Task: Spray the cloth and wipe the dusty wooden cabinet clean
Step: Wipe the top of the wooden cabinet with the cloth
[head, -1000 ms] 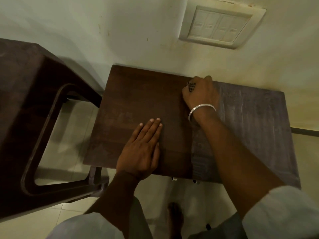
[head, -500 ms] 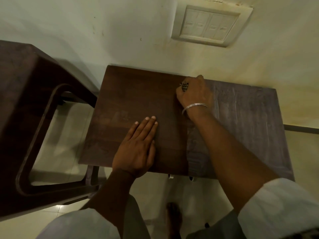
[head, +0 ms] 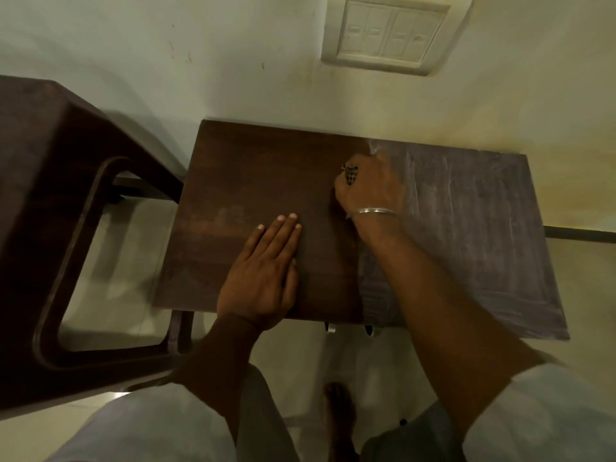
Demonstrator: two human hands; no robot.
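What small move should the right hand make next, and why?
Probably slide the right hand, gripping the cloth, rightward: the cabinet top looks dark and wiped left of it, while grey dust covers the part to its right. The left hand rests flat on the wiped part.

We see the wooden cabinet top dark and smooth left, dusty matt grey right; bangle gleams metal.

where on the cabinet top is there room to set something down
The dusty right half, between right hand and right edge, is bare; so is the wiped back-left corner by the wall. The left hand crowds the middle.
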